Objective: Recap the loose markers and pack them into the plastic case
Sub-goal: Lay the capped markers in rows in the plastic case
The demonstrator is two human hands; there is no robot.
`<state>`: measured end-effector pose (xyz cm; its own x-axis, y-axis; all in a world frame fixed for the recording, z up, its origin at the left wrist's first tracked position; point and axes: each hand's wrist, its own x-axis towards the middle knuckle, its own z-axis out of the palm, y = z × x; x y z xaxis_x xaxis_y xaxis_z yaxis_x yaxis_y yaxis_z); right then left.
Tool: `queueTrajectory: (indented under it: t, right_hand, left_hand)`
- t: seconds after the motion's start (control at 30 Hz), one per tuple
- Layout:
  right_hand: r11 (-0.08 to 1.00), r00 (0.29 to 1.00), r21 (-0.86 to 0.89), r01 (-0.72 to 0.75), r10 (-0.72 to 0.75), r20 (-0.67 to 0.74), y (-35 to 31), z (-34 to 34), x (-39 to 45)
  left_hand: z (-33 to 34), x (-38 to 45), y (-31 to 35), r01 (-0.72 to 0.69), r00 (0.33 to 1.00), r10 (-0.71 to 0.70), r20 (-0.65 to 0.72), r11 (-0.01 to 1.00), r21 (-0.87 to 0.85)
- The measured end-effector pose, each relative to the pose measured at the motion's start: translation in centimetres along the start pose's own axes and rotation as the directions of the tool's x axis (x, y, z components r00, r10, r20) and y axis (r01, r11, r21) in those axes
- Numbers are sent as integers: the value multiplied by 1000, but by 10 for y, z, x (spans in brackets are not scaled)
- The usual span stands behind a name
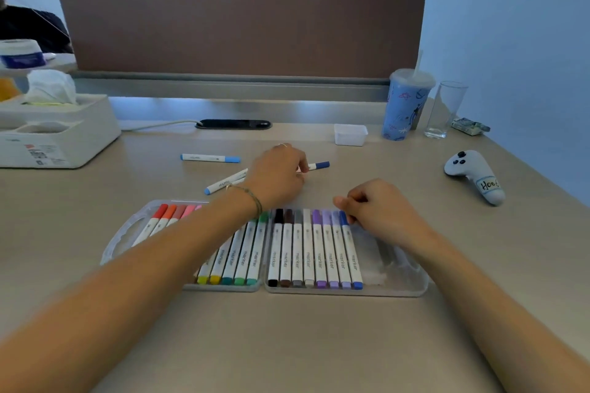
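Clear plastic, that is what lies nearest me: the open plastic case [412, 289], its two halves side by side on the beige desk [287, 344]. My left forearm crosses the left half, covering part of a row of markers running red through yellow to green. The right half holds eight capped markers [314, 249], black, brown, grey, white, three purples and a blue, with bare tray to the right of them.

My right hand [380, 209] rests at the far edge of that right half. Its fingers are curled in loosely; the thumb points left, and the fingertips sit just at the blue marker's [349, 246] cap. I cannot tell whether they pinch it or merely touch it.

Beyond the case, my left hand [277, 175] is knuckles-up on the desk, a bracelet at the wrist and a ring on one finger. Its fingers curl down around a dark blue marker [316, 166], whose capped end sticks out to the right of the fingertips. Left of that hand, two light blue markers [223, 183] lie together, slanting, partly under the wrist. Farther out and left lies another light blue marker [209, 157], well apart from the fingers.

Right of my right hand, well apart, lies a white controller [472, 174]. At the back stand a small clear tub [350, 135], a blue cup [404, 105] with a straw, and a glass [445, 112].
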<state>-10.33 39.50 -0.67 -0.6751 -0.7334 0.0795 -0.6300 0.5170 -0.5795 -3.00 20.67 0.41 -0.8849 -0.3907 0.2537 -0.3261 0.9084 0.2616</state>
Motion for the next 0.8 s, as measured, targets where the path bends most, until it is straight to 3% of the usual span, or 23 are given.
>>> queueTrajectory:
  t: [0.17,0.33,0.43,0.5,0.6,0.7,0.8]
  right_hand:
    - [997,996,1,71,-71,-54,2,3,-4]
    - [996,995,-54,67,-71,-64,4,2,-3]
    - [997,994,-29,68,-71,-86,4,0,-3]
    - [996,991,16,92,-90,-99,1,-1,-3]
    - [987,987,48,151,-148,-63,-14,-4,2]
    - [984,984,18,179,-179,15,-40,-6,23]
    - [982,981,19,189,-190,43,-71,1,57]
  left_hand:
    - [22,47,2,-9,1000,16,-20,950,311]
    - [32,64,7,-55,997,25,78,905,421]
    - [36,67,6,-71,995,39,87,917,393]
    - [32,66,4,-54,997,37,61,953,297]
    - [14,59,-12,30,998,-35,-54,996,-82]
    - [-15,40,-37,109,983,-158,-91,909,-403]
    - [-41,16,-66,168,974,-223,-36,823,-543]
